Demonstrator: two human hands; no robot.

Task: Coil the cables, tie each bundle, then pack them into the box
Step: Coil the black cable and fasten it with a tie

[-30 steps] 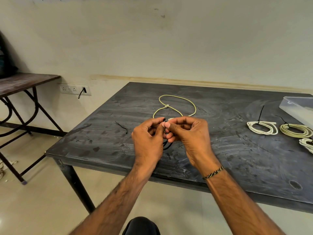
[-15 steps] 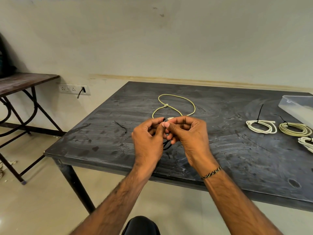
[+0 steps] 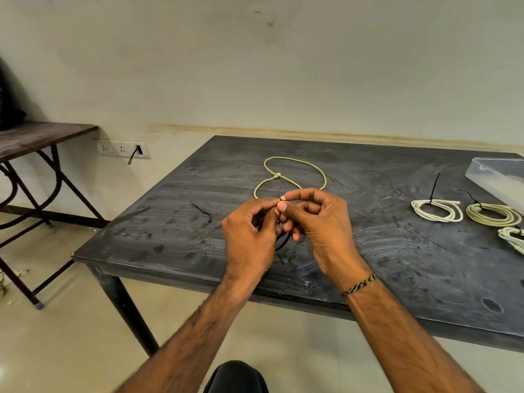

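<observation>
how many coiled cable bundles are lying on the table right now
3, all at the right side of the dark table: a white bundle, a yellowish bundle beside it, and a third bundle cut off by the frame edge. More may lie out of view.

Loose cable (image 3: 295,173) lies left of coiled bundles (image 3: 465,212) on table (image 3: 397,273).

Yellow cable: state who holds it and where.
Both hands, left hand and right hand, pinch the yellow cable at its near end, by the connector; a black strand hangs below.
</observation>
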